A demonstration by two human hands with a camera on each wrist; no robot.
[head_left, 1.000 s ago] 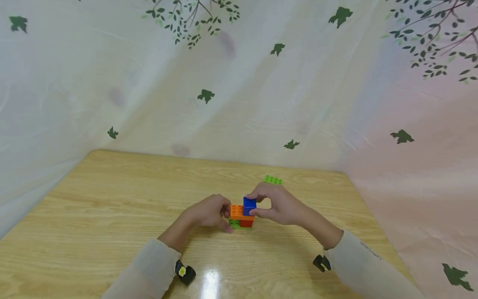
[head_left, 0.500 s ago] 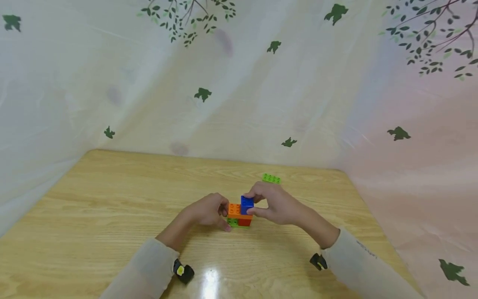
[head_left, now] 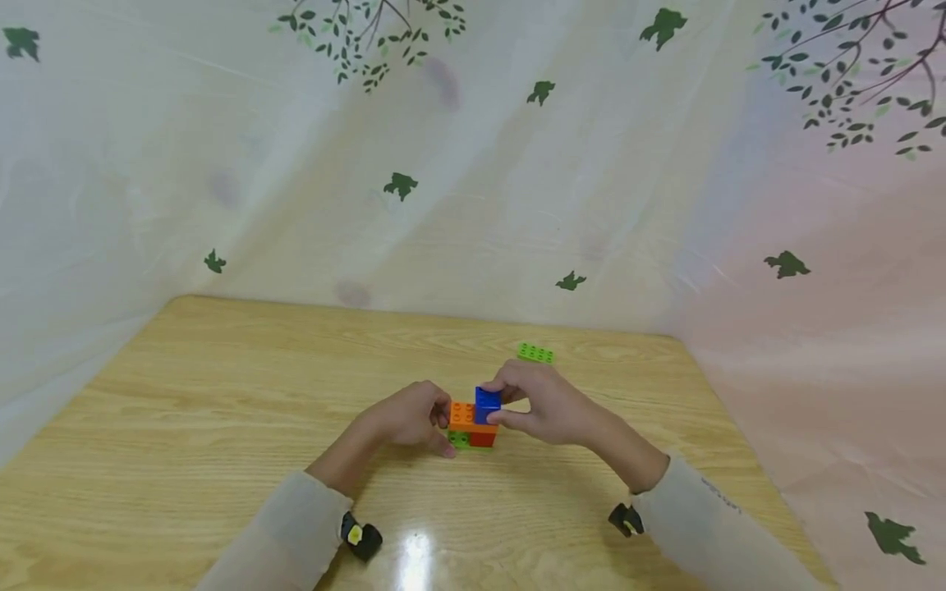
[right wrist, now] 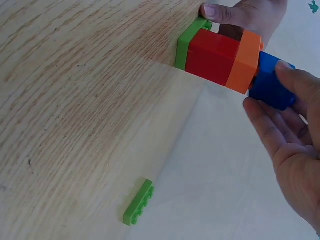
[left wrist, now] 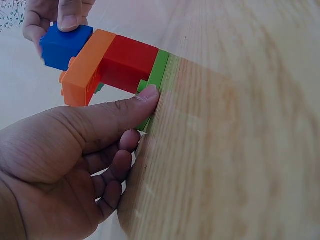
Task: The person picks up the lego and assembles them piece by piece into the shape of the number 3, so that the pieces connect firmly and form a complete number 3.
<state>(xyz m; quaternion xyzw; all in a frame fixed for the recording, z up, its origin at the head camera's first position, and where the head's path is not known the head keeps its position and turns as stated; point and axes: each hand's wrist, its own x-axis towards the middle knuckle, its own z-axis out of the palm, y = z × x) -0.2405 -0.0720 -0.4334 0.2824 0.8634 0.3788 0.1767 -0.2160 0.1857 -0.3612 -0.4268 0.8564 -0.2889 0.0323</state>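
Note:
A small stack of toy building bricks stands on the table. At its bottom is a thin green brick, with a red brick on it. A thin orange brick lies across the red one and juts out to the left. On the orange brick's right half sits a blue brick, which my right hand pinches between thumb and fingers. My left hand grips the green brick's left end, thumb on the near side; its fingertips are partly hidden behind the stack in the head view.
A second thin green brick lies on the table beyond my right hand. A pale cloth printed with leaves and birds hangs behind the table and along its sides.
The head view has shifted slightly, so everything appears a little further left. Both hands keep the same hold, and the stack looks unchanged.

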